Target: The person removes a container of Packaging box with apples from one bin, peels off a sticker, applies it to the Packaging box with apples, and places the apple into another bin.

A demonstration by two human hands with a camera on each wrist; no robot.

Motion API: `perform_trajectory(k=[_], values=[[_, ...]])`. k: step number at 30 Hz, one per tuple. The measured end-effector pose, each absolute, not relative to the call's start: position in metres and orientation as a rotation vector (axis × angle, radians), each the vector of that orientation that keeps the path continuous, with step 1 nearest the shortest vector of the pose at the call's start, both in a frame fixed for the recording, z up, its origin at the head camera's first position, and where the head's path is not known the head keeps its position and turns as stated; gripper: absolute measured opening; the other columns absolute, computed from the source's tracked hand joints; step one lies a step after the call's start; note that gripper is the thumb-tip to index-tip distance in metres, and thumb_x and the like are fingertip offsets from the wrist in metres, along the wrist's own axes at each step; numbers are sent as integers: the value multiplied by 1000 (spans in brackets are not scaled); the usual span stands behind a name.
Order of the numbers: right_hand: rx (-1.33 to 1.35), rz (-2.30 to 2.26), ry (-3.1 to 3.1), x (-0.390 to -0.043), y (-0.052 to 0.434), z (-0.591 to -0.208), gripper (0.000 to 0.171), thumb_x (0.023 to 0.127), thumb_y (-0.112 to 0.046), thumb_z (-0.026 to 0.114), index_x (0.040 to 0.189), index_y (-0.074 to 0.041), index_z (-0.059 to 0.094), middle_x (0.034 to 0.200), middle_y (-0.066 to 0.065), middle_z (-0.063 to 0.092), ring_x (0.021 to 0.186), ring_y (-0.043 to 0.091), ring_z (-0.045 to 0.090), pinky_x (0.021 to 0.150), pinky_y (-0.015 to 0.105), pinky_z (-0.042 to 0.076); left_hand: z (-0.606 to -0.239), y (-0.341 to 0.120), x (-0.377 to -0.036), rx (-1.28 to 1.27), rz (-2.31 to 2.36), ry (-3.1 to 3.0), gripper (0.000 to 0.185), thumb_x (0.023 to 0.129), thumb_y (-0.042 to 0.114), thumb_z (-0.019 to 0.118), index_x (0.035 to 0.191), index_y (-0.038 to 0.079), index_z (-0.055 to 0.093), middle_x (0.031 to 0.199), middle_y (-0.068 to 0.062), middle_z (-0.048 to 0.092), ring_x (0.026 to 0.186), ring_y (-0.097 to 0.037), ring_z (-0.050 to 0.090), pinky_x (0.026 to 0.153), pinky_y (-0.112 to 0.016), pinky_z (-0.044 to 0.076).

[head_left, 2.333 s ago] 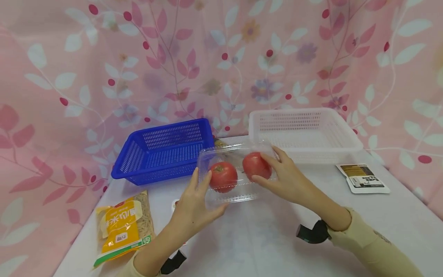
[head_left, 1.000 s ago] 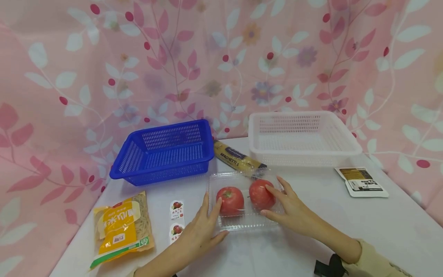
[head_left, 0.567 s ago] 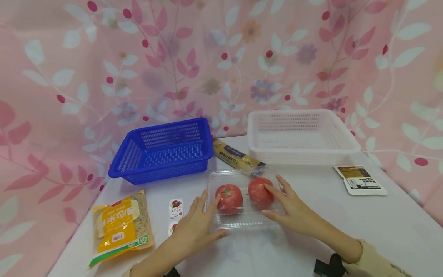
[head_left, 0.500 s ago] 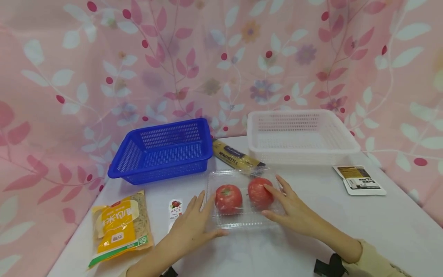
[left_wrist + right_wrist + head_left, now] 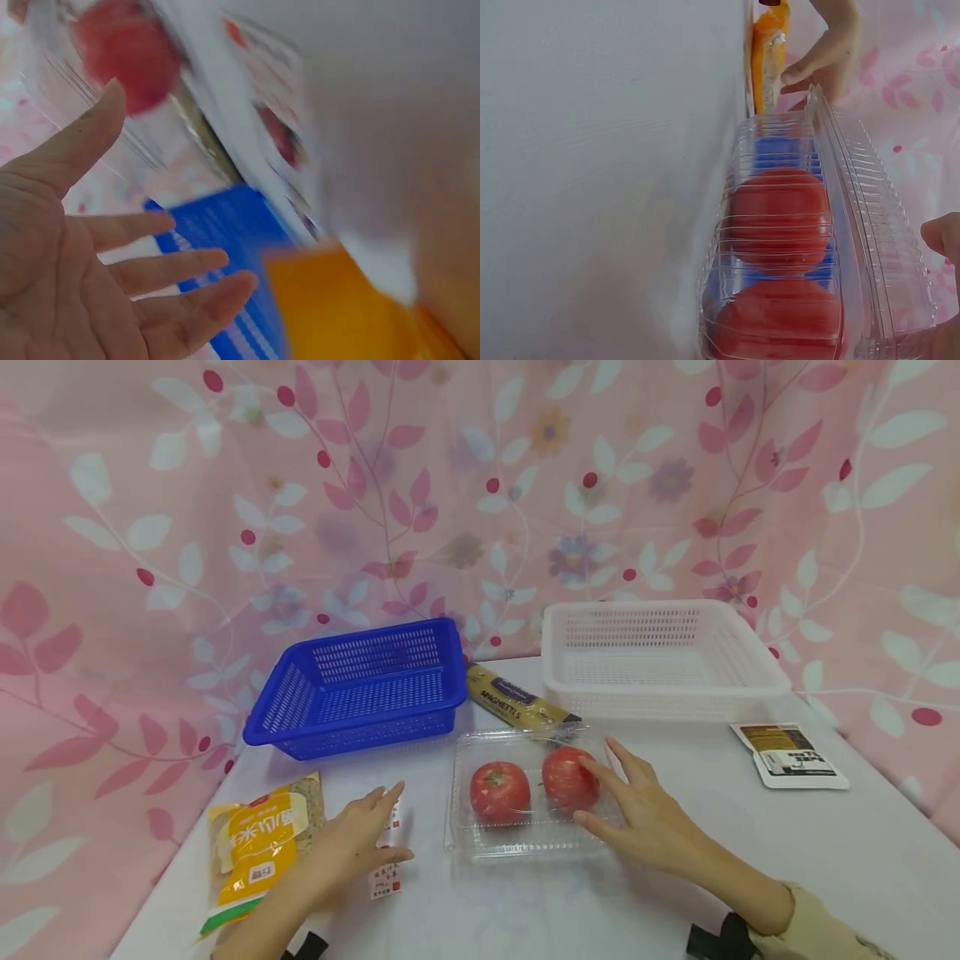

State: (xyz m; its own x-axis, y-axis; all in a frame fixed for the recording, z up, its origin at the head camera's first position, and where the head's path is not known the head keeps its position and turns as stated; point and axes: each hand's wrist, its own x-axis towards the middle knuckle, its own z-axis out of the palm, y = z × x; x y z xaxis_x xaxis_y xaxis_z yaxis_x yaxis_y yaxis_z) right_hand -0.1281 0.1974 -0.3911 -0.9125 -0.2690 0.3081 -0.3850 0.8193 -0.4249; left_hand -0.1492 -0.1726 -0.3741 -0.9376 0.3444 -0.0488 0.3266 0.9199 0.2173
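Note:
A clear plastic clamshell box [image 5: 525, 847] lies on the white table with two red tomatoes [image 5: 499, 792] inside, lid down. My right hand [image 5: 607, 785] rests against the box's right end, fingers straight, beside the right tomato [image 5: 566, 777]. My left hand [image 5: 390, 827] hovers left of the box with spread fingers, over a small sticker sheet [image 5: 386, 883], holding nothing. The left wrist view is blurred and shows an empty open palm [image 5: 52, 262]. The right wrist view looks along the box [image 5: 855, 225], with both tomatoes [image 5: 780, 217] seen through the plastic.
A blue basket [image 5: 352, 739] stands at the back left and a white basket [image 5: 660, 703] at the back right, a spaghetti pack [image 5: 517, 706] between them. A yellow noodle bag [image 5: 258, 843] lies at the front left. A small sachet [image 5: 791, 756] lies at the right.
The box came down from in front of the baskets onto the table. My left hand then let go of its left end and moved left over the sticker sheet. The right hand stays.

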Motion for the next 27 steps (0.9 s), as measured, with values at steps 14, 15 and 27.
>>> perform_trajectory(k=[14, 15, 27], values=[[600, 520, -2624, -126, 193, -386, 78, 71, -57, 67, 134, -17, 46, 145, 16, 21, 128, 35, 22, 85, 61, 41, -399, -201, -185, 442, 316, 2792, 87, 71, 51, 71, 132, -3, 44, 133, -23, 45, 120, -40, 43, 94, -57, 35], [616, 516, -2602, -126, 192, -386, 78, 70, -56, 69, 134, -16, 47, 145, 17, 21, 128, 35, 23, 86, 60, 41, -400, -200, -185, 441, 300, 2807, 85, 70, 51, 72, 131, -2, 46, 131, -22, 47, 118, -39, 45, 92, -57, 37], [693, 498, -2467, -125, 186, -392, 69, 69, -56, 70, 121, -12, 57, 145, 18, 25, 123, 35, 29, 87, 57, 40, -399, -192, -182, 469, 171, 2899, 62, 71, 43, 74, 117, 4, 59, 98, -7, 63, 88, -24, 58, 78, -49, 48]])
